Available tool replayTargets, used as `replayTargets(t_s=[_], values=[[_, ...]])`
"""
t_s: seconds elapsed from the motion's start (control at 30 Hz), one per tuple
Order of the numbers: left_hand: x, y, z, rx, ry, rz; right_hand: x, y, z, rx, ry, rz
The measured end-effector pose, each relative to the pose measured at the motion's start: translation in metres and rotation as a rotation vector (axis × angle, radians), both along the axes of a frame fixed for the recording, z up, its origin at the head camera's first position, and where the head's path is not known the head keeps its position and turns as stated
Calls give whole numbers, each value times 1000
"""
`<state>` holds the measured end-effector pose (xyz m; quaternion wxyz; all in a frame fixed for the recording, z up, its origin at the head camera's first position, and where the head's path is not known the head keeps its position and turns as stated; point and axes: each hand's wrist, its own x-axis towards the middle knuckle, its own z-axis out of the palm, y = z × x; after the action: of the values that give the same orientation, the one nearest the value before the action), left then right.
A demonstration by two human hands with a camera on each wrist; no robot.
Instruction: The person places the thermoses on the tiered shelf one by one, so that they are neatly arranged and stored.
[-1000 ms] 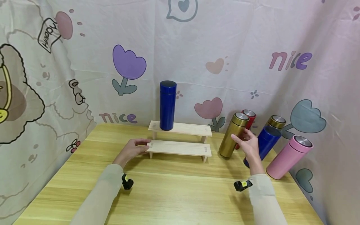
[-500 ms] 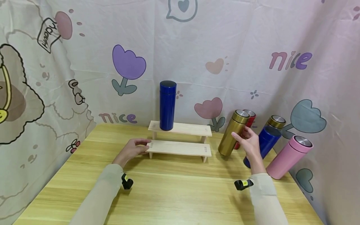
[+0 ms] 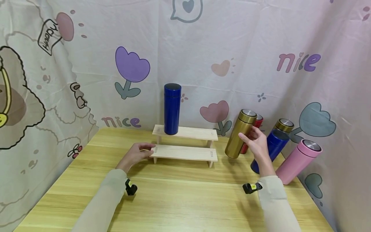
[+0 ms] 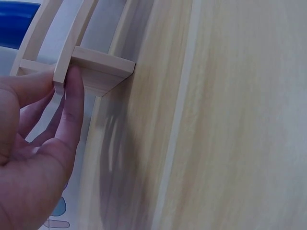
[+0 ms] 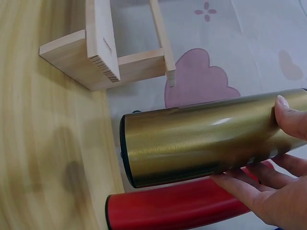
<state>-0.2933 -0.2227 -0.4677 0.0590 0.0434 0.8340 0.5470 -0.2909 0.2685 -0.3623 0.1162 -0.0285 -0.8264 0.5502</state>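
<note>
My left hand [image 3: 137, 155] pinches the left end of the lower step of a two-tier wooden rack [image 3: 185, 152], thumb on top and fingers underneath, as the left wrist view shows. A blue thermos [image 3: 172, 109] stands upright on the upper step, left of its middle. My right hand [image 3: 256, 143] grips a gold thermos [image 3: 239, 137] with a silver-topped lid, right of the rack. The gold thermos tilts slightly, and in the right wrist view its dark base is raised off the table. Close behind it is a red thermos [image 5: 177, 203], partly hidden by it in the head view.
Right of my right hand stand another blue thermos [image 3: 276, 143], a second gold thermos [image 3: 285, 125] mostly hidden behind it, and a pink thermos [image 3: 299, 161] near the table's right edge. A printed curtain [image 3: 185, 58] hangs behind the wooden table [image 3: 185, 199].
My right hand has lifted the gold thermos a little, its base rising from the table. My left hand stays on the rack, which has not moved.
</note>
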Motion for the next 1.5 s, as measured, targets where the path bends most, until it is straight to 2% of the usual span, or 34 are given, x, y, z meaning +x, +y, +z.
replayTargets(t_s=[0.1, 0.33, 0.77, 1.03, 1.5], values=[[0, 0, -1, -2, 14, -1, 1, 0, 4, 27, 2, -3], [-1, 0, -1, 8, 26, -2, 1, -2, 17, 18, 25, 3], [1, 0, -2, 0, 11, 0, -2, -15, 40, -3, 87, 56], [-2, -1, -4, -29, 21, -4, -4, -25, 46, -3, 101, 89], [-1, 0, -3, -27, 24, -2, -9, -43, 51, 18, 104, 131]])
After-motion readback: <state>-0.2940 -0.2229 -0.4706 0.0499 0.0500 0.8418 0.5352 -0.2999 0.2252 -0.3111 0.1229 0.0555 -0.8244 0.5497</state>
